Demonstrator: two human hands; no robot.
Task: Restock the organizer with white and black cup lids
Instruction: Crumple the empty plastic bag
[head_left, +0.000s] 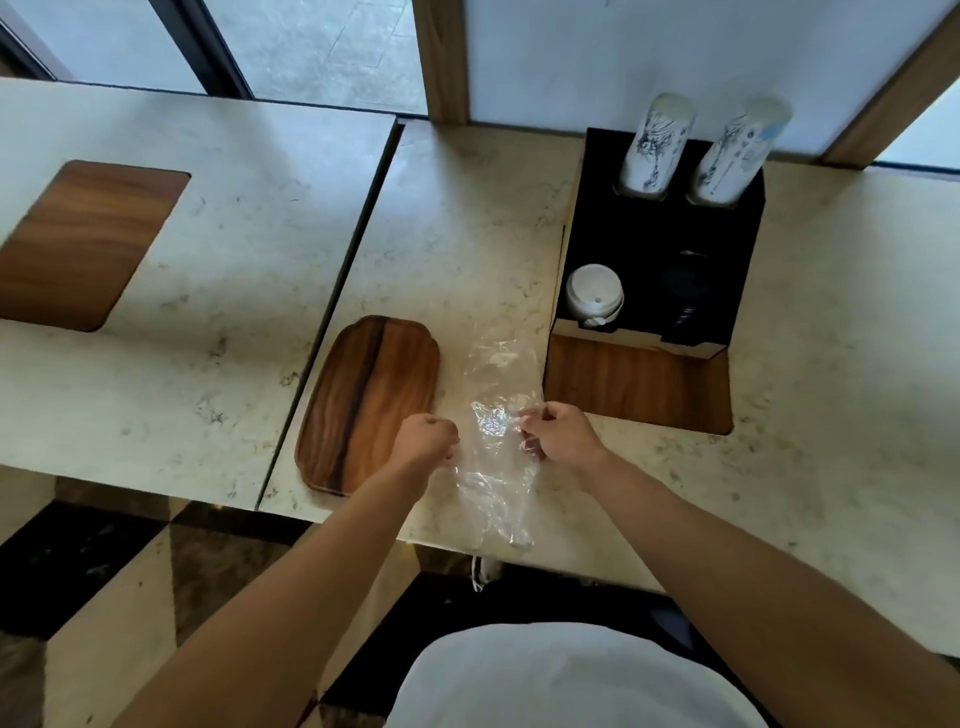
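Note:
A black organizer (660, 228) stands on the marble counter at the right. White cup lids (594, 293) fill its front left slot, and black cup lids (684, 291) sit in the front right slot, hard to make out against the dark box. An empty clear plastic bag (496, 457) lies flat on the counter in front of me. My left hand (423, 439) pinches the bag's left edge. My right hand (558, 434) pinches its right edge. No loose lids show inside the bag.
Two stacks of printed paper cups (657, 145) lean out of the organizer's back slots. A wooden tray (369, 402) lies just left of the bag. Wooden insets (83, 244) sit in the left counter and below the organizer (639, 384). The counter edge is close to me.

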